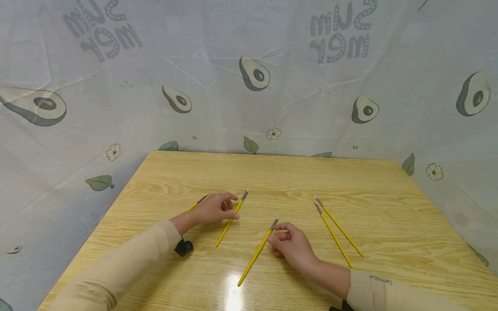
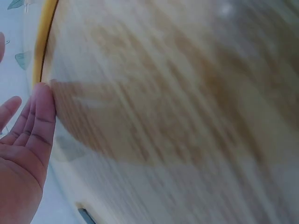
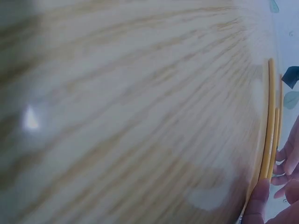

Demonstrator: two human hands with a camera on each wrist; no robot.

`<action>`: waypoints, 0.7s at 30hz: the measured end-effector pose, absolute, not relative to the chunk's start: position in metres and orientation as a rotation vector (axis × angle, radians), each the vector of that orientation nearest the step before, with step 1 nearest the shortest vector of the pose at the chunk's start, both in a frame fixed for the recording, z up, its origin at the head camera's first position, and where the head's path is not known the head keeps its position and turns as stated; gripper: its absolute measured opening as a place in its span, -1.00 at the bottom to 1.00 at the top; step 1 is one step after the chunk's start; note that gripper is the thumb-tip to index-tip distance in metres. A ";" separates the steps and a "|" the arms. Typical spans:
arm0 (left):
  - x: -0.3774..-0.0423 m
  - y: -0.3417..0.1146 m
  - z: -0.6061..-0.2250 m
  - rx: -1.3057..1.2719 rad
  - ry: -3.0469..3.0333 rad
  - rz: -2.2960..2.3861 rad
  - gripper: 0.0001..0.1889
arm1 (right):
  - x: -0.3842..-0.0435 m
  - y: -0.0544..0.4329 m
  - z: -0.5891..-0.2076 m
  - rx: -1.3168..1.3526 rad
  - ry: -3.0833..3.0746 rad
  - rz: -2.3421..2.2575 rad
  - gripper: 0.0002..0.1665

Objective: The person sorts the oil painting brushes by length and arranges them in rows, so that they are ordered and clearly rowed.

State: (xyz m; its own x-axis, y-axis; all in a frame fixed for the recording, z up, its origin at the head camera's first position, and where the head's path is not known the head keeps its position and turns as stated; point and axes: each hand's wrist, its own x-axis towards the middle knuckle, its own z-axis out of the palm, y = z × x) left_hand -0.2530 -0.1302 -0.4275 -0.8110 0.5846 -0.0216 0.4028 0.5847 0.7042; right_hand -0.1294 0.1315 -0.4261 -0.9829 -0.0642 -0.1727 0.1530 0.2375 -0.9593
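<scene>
My left hand point(image 1: 215, 208) hovers over a yellow paintbrush point(image 1: 223, 235), thumb and index finger apart on either side of its upper handle. In the left wrist view, a yellow handle point(image 2: 44, 42) reaches the fingertips point(image 2: 44, 91). Close to a second yellow paintbrush point(image 1: 254, 255) is my right hand point(image 1: 293, 247), its index finger and thumb by the metal ferrule. The right wrist view shows the thumb point(image 3: 259, 193) overlapping the handle point(image 3: 268, 135); contact is unclear. Both brushes lie slantwise, bristles pointing away. Partly behind the left hand lies another paintbrush point(image 1: 192, 206).
Two more yellow paintbrushes point(image 1: 342, 229) lie side by side on the right, above the right forearm. The wooden table point(image 1: 272, 172) ends at a pale curtain point(image 1: 218, 116) printed with avocados. Black wrist devices point(image 1: 184, 248) sit beneath the sleeves.
</scene>
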 end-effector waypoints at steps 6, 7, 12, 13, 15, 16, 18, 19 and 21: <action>-0.257 -0.128 -0.433 0.853 2.566 1.012 -0.38 | -0.132 0.131 -0.430 0.040 2.349 -1.807 -0.54; -0.257 -0.127 -0.433 0.859 2.564 1.011 -0.39 | -0.132 0.131 -0.431 0.035 2.350 -1.807 -0.55; -0.256 -0.126 -0.432 0.860 2.540 1.019 -0.41 | -0.136 0.129 -0.434 -0.029 2.366 -1.789 -0.60; -0.256 -0.125 -0.432 0.863 2.533 1.023 -0.41 | -0.137 0.129 -0.435 -0.040 2.370 -1.785 -0.61; -0.256 -0.124 -0.432 0.869 2.527 1.026 -0.42 | -0.139 0.128 -0.436 -0.068 2.395 -1.765 -0.61; -0.257 -0.124 -0.433 0.875 2.528 1.024 -0.43 | -0.139 0.127 -0.437 -0.081 2.405 -1.758 -0.62; -0.258 -0.124 -0.434 0.882 2.541 1.013 -0.44 | -0.141 0.127 -0.438 -0.118 2.432 -1.732 -0.62; -0.258 -0.125 -0.434 0.887 2.547 1.009 -0.45 | -0.141 0.126 -0.439 -0.138 2.440 -1.720 -0.63; -0.260 -0.125 -0.436 0.897 2.558 0.999 -0.47 | -0.143 0.126 -0.439 -0.181 2.459 -1.689 -0.63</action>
State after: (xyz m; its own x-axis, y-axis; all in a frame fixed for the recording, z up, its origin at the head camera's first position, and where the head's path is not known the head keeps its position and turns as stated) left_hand -0.2595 -0.1254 -0.4356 -0.7785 0.6275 -0.0102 0.4543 0.5748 0.6806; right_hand -0.1428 0.1258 -0.4394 -0.9811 -0.1849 -0.0574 -0.0128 0.3578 -0.9337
